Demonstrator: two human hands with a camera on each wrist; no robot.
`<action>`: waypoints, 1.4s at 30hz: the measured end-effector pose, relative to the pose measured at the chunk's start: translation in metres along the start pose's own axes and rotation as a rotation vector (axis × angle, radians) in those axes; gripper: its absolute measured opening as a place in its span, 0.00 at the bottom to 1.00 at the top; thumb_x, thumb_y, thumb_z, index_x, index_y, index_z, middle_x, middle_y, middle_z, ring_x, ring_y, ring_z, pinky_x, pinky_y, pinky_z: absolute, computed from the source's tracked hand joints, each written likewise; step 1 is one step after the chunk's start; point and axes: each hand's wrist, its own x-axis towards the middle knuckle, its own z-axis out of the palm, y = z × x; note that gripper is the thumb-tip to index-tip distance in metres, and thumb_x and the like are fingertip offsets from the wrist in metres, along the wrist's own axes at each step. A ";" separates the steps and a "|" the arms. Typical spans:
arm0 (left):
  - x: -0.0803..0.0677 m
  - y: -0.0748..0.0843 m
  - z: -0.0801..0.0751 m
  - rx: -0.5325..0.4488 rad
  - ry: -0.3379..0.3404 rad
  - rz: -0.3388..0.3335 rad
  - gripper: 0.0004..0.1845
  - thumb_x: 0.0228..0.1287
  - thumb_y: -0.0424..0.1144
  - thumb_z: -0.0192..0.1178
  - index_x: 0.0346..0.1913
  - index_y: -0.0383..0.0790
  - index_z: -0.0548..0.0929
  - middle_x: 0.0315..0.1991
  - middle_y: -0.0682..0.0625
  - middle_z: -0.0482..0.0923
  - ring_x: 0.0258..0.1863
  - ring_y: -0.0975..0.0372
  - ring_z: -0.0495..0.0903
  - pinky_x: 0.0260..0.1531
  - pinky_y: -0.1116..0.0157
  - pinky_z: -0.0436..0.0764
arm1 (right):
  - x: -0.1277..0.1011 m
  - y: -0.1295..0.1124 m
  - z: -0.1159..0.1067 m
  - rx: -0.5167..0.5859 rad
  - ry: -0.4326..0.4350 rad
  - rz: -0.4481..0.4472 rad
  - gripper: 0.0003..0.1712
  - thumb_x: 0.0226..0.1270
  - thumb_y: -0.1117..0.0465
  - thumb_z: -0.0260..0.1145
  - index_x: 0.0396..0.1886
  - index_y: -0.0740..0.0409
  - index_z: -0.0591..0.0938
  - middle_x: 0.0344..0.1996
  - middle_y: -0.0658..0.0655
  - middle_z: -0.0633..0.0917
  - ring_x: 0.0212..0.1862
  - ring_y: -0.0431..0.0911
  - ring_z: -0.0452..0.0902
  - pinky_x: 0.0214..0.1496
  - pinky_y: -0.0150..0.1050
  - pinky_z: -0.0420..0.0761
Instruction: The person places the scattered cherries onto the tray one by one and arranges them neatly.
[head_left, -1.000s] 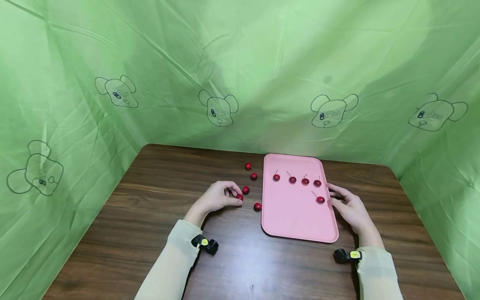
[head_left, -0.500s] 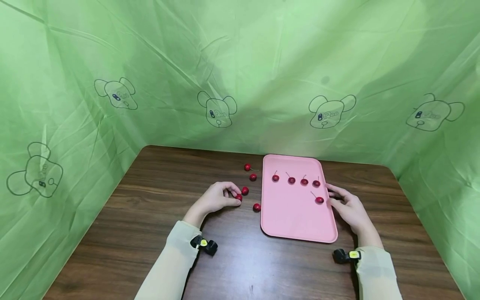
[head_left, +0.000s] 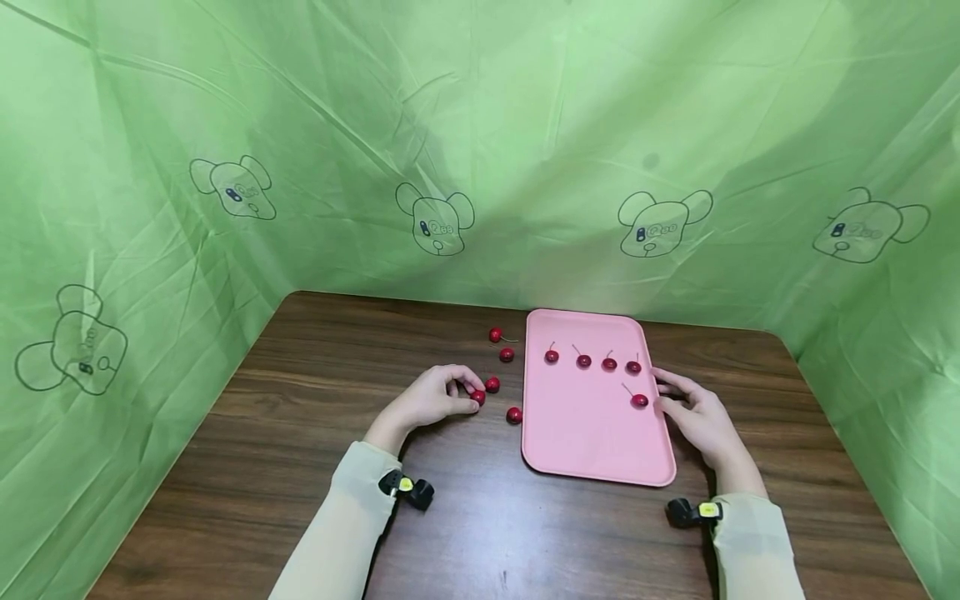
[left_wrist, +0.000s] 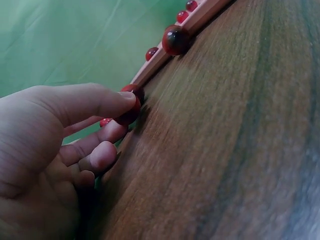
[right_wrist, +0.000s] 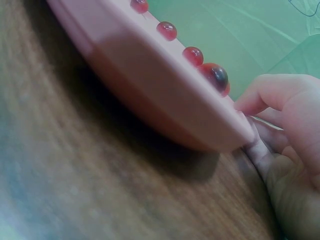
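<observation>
Barely anything moves over this last second, we note: the left hand [head_left: 435, 397] stays put on the table [head_left: 300, 433], thumb and forefinger pinching a cherry [head_left: 477, 397] that hasn't lifted off the wood. Three more cherries lie loose just left of the tray [head_left: 592, 442]. Our right hand [head_left: 693, 412] still steadies the tray's right edge, fingers curled against the rim. Five cherries sit on the pink, same spots as before. We judge the grip set and the pickup just starting.
</observation>
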 end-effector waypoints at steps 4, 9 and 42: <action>-0.001 -0.001 -0.001 0.002 -0.014 0.009 0.12 0.63 0.32 0.79 0.48 0.46 0.92 0.41 0.49 0.85 0.30 0.61 0.78 0.32 0.66 0.77 | 0.000 0.001 0.000 0.000 0.001 0.001 0.31 0.82 0.60 0.67 0.80 0.59 0.75 0.63 0.71 0.84 0.51 0.30 0.82 0.49 0.25 0.81; -0.001 -0.001 -0.001 0.009 -0.023 0.003 0.14 0.63 0.32 0.79 0.50 0.45 0.90 0.41 0.48 0.85 0.29 0.61 0.78 0.31 0.65 0.77 | 0.002 0.004 0.000 -0.001 0.004 0.001 0.31 0.82 0.63 0.66 0.80 0.61 0.75 0.63 0.72 0.84 0.51 0.29 0.81 0.48 0.24 0.81; -0.002 0.002 -0.003 0.074 -0.024 0.040 0.10 0.68 0.37 0.76 0.49 0.47 0.89 0.41 0.53 0.84 0.29 0.63 0.78 0.33 0.65 0.78 | 0.003 0.005 0.000 -0.005 0.008 -0.005 0.31 0.82 0.62 0.67 0.80 0.60 0.75 0.64 0.70 0.84 0.52 0.28 0.80 0.49 0.23 0.80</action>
